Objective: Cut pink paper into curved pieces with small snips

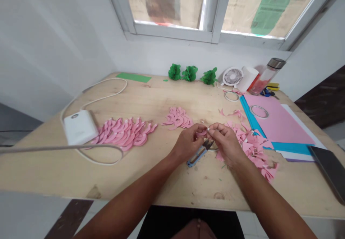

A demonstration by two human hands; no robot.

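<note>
Head view. Shows left hand [188,142] and right hand [228,143] meeting fingertip to fingertip above the middle of the wooden table [161,99]. Finds both hands closed in a pinch on one small pink paper piece [202,132], held between thumbs and forefingers just above the tabletop. Locates blue-handled thread snips [196,157] flat on the table directly beneath the hands, blade end partly hidden by the right hand.

Places a large fan of curved pink petals [124,133] well left of the hands, a smaller petal pile [178,118] just beyond the left hand, and loose pink scraps [254,147] touching the right wrist area. Sets a white power adapter [80,125] with looped cable at the left end of the petal fan.

Lists to the right: pink sheet [277,122] on a blue sheet [285,147], with a tape ring [259,111] on top. Lists along the far edge: three green paper flowers [190,73], a small white fan [233,76] and a bottle [266,75].
</note>
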